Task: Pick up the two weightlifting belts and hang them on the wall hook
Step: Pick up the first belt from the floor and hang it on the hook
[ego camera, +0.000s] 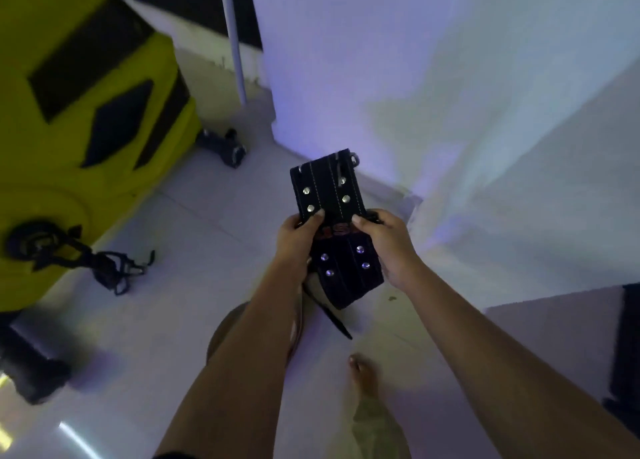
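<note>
Two black leather weightlifting belts (332,230) at frame centre, stacked flat, thick and stiff, white stitch lines, round metal rivets, red lettering partly hidden. Metal buckle loop (354,159) at upper end; thin strap tail (337,320) dangles below. Left hand (298,240) grips left edge, thumb on top; right hand (384,242) grips right edge likewise. Belts held above pale tiled floor (194,230), near white wall (450,77). Glossy yellow machine (86,88) with black panels, upper left. Bare foot (362,372) lower centre.
</note>
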Demonstrator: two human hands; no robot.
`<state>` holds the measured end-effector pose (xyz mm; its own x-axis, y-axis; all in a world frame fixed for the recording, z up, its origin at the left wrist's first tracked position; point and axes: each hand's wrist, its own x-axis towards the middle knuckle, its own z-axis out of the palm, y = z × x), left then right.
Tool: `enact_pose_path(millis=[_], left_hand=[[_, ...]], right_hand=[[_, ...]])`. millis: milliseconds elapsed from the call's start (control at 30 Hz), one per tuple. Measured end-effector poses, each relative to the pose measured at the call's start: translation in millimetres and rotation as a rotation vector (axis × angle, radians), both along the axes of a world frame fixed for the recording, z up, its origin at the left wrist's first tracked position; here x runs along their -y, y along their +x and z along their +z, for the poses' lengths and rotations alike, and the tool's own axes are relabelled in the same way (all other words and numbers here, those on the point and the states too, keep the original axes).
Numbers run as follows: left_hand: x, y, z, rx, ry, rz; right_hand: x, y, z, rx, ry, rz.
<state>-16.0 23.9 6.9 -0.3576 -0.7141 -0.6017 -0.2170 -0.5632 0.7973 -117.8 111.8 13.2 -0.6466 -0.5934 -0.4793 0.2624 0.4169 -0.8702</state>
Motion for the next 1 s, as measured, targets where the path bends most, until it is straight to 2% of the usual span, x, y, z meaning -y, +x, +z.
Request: enact_pose_path(millis=[133, 267, 467, 600, 767, 1000], left_hand=[[-28.8, 6.0, 143.0, -0.172, -0.165, -0.082], [-79.7, 0.4, 267.1, -0.364, -0.322, -0.151], [-157.9, -12.3, 420.6, -0.627, -0.475, -0.271], [-193.9, -20.3, 488.5, -0.77, -0.485, -0.358], [-232.5, -41.3, 555.4, -0.916, -0.588, -0.414], [-268.0, -53.1, 606.5, -0.949, -0.669, -0.656]], right_hand=[[-43.8, 12.4, 141.5, -0.027, -0.19, -0.105], [-93.5, 20.9, 272.0, -0.142, -0.327, -0.197], [-170.7, 21.5, 423.3, -0.241, -0.544, -0.436], [-213.8, 14.3, 508.4, -0.307, -0.653, -0.473], [-262.5, -0.7, 595.4, -0.448, -0.603, -0.419], [-297.1, -8.5, 659.8, -0.515, -0.709, -0.676]])
